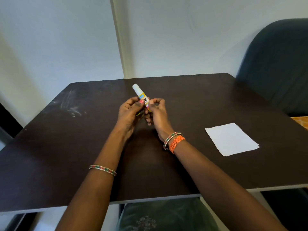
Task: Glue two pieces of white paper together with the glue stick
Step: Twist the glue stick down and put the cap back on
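A glue stick (140, 93) with a white cap and a yellow label is held upright, tilted slightly left, above the middle of the dark table (66, 147). My left hand (129, 112) grips its lower body from the left. My right hand (156, 112) pinches the body from the right. The cap is on. White paper (231, 139) lies flat on the table to the right of my right forearm; a second sheet's edge shows under it at the right corner.
A dark upholstered chair (280, 67) stands at the far right beside the table. A pale wall (166, 39) runs right behind the table's far edge. Whitish scuff marks (71, 107) lie on the table's left side.
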